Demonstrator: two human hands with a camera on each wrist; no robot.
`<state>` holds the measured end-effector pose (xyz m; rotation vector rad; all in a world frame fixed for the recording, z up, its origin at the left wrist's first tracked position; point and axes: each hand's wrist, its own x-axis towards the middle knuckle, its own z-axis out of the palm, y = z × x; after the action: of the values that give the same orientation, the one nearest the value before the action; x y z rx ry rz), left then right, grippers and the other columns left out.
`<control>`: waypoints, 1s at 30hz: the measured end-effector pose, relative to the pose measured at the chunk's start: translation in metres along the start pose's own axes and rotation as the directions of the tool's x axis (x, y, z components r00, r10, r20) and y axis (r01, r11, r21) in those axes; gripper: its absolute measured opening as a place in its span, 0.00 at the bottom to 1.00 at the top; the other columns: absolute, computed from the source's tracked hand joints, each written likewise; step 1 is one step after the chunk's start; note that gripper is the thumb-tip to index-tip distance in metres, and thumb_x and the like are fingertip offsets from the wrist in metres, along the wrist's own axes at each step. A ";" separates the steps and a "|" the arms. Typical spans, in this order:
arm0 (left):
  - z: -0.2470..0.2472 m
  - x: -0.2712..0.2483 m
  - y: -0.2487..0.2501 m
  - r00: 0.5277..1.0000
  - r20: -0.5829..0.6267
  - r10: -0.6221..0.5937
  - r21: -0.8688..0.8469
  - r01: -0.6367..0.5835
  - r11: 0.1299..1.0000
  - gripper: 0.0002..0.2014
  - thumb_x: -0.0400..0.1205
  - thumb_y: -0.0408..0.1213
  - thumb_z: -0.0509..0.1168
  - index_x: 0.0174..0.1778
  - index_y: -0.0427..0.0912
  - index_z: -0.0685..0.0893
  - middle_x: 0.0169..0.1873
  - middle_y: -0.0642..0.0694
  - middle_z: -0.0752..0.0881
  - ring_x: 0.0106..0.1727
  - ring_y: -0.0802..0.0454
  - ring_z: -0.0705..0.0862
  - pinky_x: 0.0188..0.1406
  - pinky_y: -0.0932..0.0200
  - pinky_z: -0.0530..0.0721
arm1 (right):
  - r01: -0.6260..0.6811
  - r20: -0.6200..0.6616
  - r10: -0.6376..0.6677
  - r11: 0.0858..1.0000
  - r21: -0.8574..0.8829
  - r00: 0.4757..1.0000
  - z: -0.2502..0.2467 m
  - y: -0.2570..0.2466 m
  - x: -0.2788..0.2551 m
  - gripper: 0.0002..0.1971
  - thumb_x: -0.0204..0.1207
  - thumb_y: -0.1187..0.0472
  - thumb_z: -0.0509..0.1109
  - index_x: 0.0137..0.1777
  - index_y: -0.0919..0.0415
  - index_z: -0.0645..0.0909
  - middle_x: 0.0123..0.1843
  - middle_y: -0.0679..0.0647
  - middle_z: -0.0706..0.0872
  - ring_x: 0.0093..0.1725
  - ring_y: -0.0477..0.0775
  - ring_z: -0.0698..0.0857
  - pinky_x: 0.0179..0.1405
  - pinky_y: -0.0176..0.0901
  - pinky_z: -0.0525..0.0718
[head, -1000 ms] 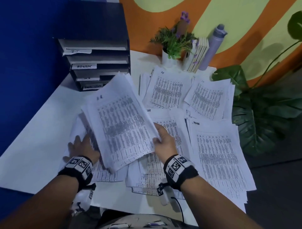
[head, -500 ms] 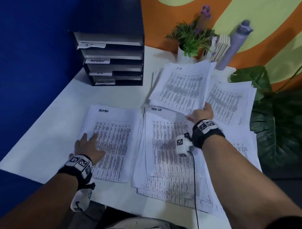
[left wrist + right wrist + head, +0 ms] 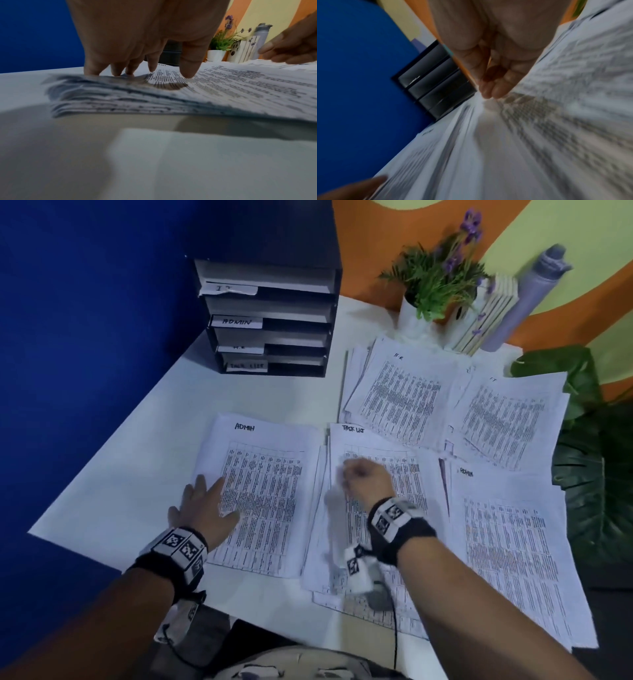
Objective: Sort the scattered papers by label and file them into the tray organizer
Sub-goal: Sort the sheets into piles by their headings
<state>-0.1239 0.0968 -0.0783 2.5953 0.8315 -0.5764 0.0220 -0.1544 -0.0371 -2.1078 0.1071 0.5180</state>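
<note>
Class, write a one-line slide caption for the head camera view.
Left hand flat on an ADMIN stack, right hand over the TASK LIST pile, tray organizer waiting behind.

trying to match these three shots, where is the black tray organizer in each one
Head: the tray organizer stands upper centre-left, at the table's far edge against the blue wall.
Left wrist: only a dark sliver shows between the left hand's fingers.
Right wrist: centre-left, tilted, just left of the right hand.
Shared landmark: the blue wall, left of the organizer in every view.
</note>
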 end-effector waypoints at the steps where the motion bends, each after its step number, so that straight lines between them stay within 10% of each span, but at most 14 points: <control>1: 0.000 -0.002 -0.002 1.000 0.006 0.023 0.011 -0.023 1.000 0.39 0.81 0.59 0.60 0.85 0.56 0.48 0.85 0.47 0.41 0.85 0.45 0.42 0.80 0.35 0.50 | 0.005 0.074 -0.002 0.999 -0.039 0.997 0.013 0.003 -0.008 0.08 0.80 0.62 0.67 0.49 0.49 0.85 0.50 0.54 0.90 0.49 0.61 0.89 0.53 0.60 0.88; 4: 0.002 -0.009 -0.005 0.995 0.027 0.092 0.057 -0.093 0.994 0.38 0.82 0.58 0.58 0.85 0.57 0.47 0.85 0.49 0.40 0.85 0.46 0.41 0.81 0.38 0.47 | 0.062 0.171 -0.023 0.973 -0.221 0.985 0.044 0.005 -0.027 0.12 0.82 0.55 0.65 0.58 0.60 0.84 0.55 0.57 0.88 0.54 0.59 0.87 0.60 0.55 0.84; 8: 0.008 -0.020 -0.007 0.970 0.059 0.235 -0.010 -0.235 0.972 0.37 0.83 0.54 0.60 0.85 0.57 0.49 0.85 0.49 0.42 0.85 0.47 0.44 0.82 0.44 0.44 | 0.024 0.140 0.010 0.971 -0.240 0.990 0.063 0.005 -0.041 0.09 0.82 0.53 0.65 0.52 0.58 0.74 0.42 0.49 0.79 0.40 0.47 0.80 0.35 0.29 0.78; 12: 0.004 -0.024 -0.011 0.956 -0.035 0.291 -0.237 -0.291 0.927 0.33 0.83 0.46 0.63 0.84 0.52 0.57 0.84 0.49 0.56 0.83 0.49 0.57 0.82 0.53 0.54 | -0.010 0.028 0.014 0.988 -0.151 1.000 0.058 0.002 -0.044 0.10 0.81 0.63 0.68 0.40 0.55 0.70 0.34 0.46 0.76 0.29 0.42 0.76 0.17 0.24 0.70; 16: -0.013 -0.016 -0.016 0.988 -0.067 0.141 -0.445 -0.156 0.882 0.29 0.85 0.39 0.62 0.82 0.44 0.62 0.79 0.42 0.68 0.77 0.45 0.70 0.76 0.53 0.68 | -0.089 -0.034 0.089 0.996 -0.004 0.995 0.044 0.003 -0.040 0.04 0.78 0.64 0.71 0.45 0.57 0.78 0.36 0.54 0.82 0.32 0.51 0.80 0.31 0.41 0.85; 21: -0.030 -0.006 -0.019 1.000 0.011 -0.011 -0.661 0.016 0.750 0.27 0.86 0.43 0.61 0.82 0.43 0.64 0.71 0.45 0.79 0.68 0.48 0.78 0.63 0.59 0.72 | -0.101 -0.039 0.105 0.992 0.081 0.994 0.040 -0.001 -0.040 0.08 0.78 0.62 0.71 0.41 0.51 0.76 0.33 0.54 0.75 0.31 0.51 0.75 0.32 0.40 0.81; 26: -0.025 0.003 -0.029 0.997 0.063 -0.035 -0.629 0.067 0.775 0.32 0.82 0.45 0.68 0.81 0.43 0.65 0.63 0.46 0.84 0.62 0.50 0.80 0.64 0.58 0.73 | -0.081 -0.018 0.082 0.995 0.052 0.996 0.046 -0.006 -0.043 0.09 0.80 0.61 0.69 0.55 0.64 0.78 0.36 0.56 0.77 0.32 0.52 0.78 0.30 0.38 0.80; 30: -0.021 0.004 -0.027 0.999 -0.019 -0.028 -0.294 0.021 0.956 0.39 0.73 0.49 0.76 0.79 0.47 0.68 0.71 0.39 0.73 0.70 0.43 0.76 0.71 0.52 0.74 | -0.067 -0.005 0.067 0.997 -0.048 0.998 0.046 -0.005 -0.044 0.08 0.78 0.63 0.70 0.46 0.68 0.77 0.40 0.59 0.83 0.42 0.59 0.84 0.46 0.49 0.85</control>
<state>-0.1321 0.1287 -0.0674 2.3274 0.8845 -0.3955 -0.0311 -0.1197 -0.0379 -2.1580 0.1692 0.5622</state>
